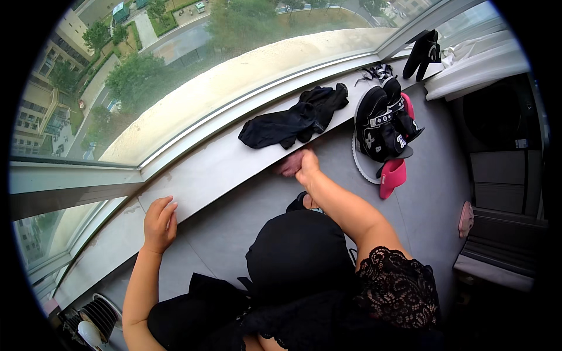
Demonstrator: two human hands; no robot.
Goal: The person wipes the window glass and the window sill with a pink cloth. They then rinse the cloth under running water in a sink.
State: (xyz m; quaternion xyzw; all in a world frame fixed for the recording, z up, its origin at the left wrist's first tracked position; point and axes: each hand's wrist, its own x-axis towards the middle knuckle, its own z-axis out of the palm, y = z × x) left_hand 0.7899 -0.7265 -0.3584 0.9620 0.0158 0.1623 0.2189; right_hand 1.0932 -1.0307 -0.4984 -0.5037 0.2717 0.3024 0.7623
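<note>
My right hand (308, 168) is closed on a crumpled pink cloth (290, 165), holding it just below the front edge of the pale windowsill ledge (202, 182). The far part of the cloth is blurred and partly under the ledge. To the left, my left hand (159, 225) hovers over or rests at the ledge's edge, fingers loosely curved with nothing in them. A bunched dark garment (275, 128), perhaps socks, lies on the ledge beyond my right hand.
Right of the ledge stand black shoes with white ornaments (374, 120) and a pink slipper (392, 176). Another black slipper (422, 55) leans near the white curtain (483, 61). Stacked dark plates (99, 319) are at lower left. Window glass borders the ledge.
</note>
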